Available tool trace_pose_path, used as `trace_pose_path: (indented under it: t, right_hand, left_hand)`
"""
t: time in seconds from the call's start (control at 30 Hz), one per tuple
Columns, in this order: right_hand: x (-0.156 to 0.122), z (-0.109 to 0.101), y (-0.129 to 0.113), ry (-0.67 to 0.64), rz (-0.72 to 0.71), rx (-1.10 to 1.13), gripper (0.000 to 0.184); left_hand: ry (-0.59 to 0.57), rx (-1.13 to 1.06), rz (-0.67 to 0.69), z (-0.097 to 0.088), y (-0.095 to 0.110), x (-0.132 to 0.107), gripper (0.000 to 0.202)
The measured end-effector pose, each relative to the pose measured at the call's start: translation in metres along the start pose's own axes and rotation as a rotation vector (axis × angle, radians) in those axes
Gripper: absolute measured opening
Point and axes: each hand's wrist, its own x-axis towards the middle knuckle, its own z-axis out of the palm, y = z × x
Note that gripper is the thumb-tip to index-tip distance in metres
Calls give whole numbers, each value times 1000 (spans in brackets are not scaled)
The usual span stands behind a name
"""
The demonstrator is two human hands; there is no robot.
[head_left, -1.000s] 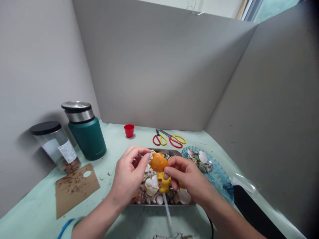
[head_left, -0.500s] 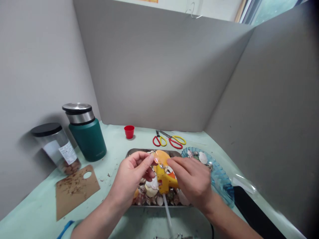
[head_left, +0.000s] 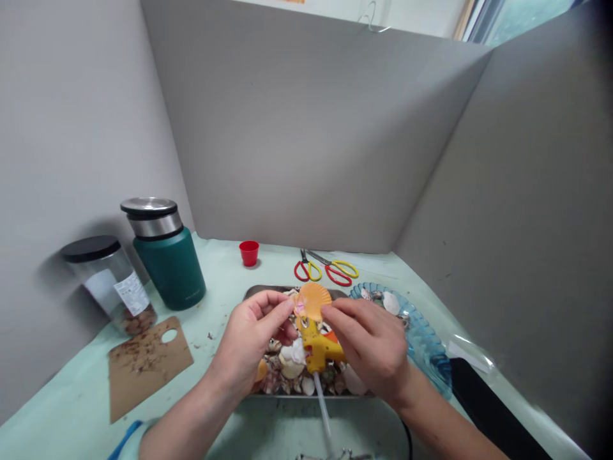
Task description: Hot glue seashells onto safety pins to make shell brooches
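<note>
One orange shell [head_left: 315, 298] tight in left hand [head_left: 256, 329], right hand [head_left: 376, 338], clasp unclear, over tray [head_left: 261, 291] of shells [head_left: 291, 368].

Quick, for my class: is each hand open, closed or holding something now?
Left hand: closed, holding the orange shell by its edge.
Right hand: at the shell's right edge; grip cannot be told.

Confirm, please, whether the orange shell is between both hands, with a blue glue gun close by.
Not quite: the glue gun close by is yellow, not blue, as the head view shows; the orange shell is between the left hand and right hand.
</note>
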Motion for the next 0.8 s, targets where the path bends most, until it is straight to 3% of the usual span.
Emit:
trace_pose_path:
  t: [0.33, 0.43, 0.53, 0.57, 0.63, 0.7, 0.8]
  right_hand:
    - [2, 2, 2, -49, 54, 33, 24]
    - [8, -7, 20, -27, 266, 109, 19]
    - [10, -24, 56, 17, 670, 157, 17]
    - [9, -30, 69, -17, 810, 192, 18]
    - [3, -39, 92, -208, 988, 260, 20]
    - [-5, -43, 109, -454, 1041, 240, 16]
    - [-16, -40, 125, -565, 1054, 210, 9]
  left_hand:
    - [-27, 31, 9, -1, -1, 1, 25]
    - [-12, 79, 37, -1, 0, 0, 25]
    - [4, 118, 70, -1, 0, 1, 25]
    - [4, 129, 77, -1, 0, 1, 26]
    - [-1, 150, 85, -1, -1, 1, 27]
    - [-10, 172, 85, -1, -2, 1, 27]
    - [-16, 223, 86, 0, -3, 0, 26]
